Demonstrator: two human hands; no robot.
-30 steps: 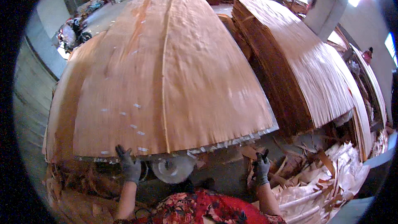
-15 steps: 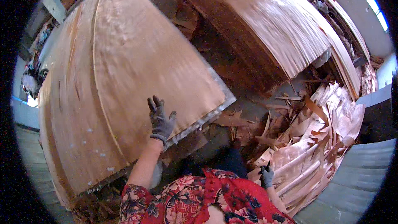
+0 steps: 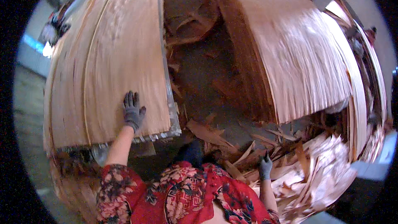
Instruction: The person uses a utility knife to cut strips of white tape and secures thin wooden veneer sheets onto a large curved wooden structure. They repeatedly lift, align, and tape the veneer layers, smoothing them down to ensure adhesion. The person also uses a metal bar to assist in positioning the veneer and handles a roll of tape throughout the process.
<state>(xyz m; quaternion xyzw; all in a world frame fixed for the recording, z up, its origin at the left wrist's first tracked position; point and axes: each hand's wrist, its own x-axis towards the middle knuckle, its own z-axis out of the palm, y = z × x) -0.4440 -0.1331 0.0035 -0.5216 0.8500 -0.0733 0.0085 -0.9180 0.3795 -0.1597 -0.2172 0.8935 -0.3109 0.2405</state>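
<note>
Left hand [image 3: 133,110]: grey-gloved, laid flat on veneer sheet [image 3: 120,49], fingers straight and close together, thumb spread to the right.
Right hand [image 3: 265,168]: grey-gloved, dark at the fingertips, raised by scrap heap [image 3: 323,170]; cannot tell whether gripping or touching anything.
Veneer sheet: under the left hand, on top of the left-side pile, stretching far ahead; raised seam [image 3: 86,83] running lengthwise, left of the hand.
Sheet edges: left hand close to the near right corner; near edge with ragged pale bits below, right edge long, bordering the gap.
Gap floor [image 3: 199,79]: dark lane between both piles, wide, strewn with brown scraps [image 3: 209,135] at the near end.
Right-side pile [image 3: 298,66]: well apart across the lane, brown layered side facing it, pale wavy top.
Scrap heap: crumpled, filling floor room at right.
Shirt print [image 3: 182,191]: red, flowers plus square maze-like motifs; cannot tell if lettering.
</note>
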